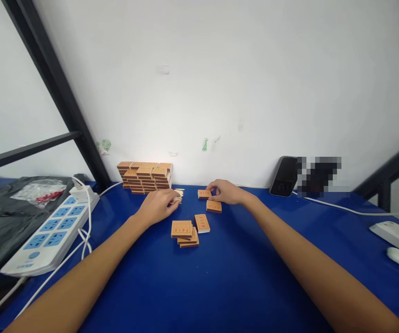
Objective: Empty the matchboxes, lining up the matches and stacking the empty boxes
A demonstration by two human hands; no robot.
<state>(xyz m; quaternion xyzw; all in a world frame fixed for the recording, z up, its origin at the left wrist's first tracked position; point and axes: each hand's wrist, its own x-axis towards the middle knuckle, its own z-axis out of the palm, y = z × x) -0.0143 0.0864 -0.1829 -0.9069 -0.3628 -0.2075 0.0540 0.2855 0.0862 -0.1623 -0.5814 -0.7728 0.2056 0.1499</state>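
1. Far left: power strip on the blue surface; small mark at its near end, illegible.
2. Stacked matchboxes against the wall, just beyond the left hand. Left fingers curled around loose matchsticks; cannot tell whether gripped or merely covered.
3. Near, between the hands: small pile of matchboxes, offset on one another; single matchbox just right of it, long axis running roughly near–far.
4. Far matchbox: right of the matchsticks, immediately left of the right hand; long axis left–right. Right hand clearly nearer, thumb and fingertips pinching its right end.
5. Another matchbox lies just nearer, below that thumb.
6. Labels: red printing on orange faces; characters too small to read, brand undetermined.
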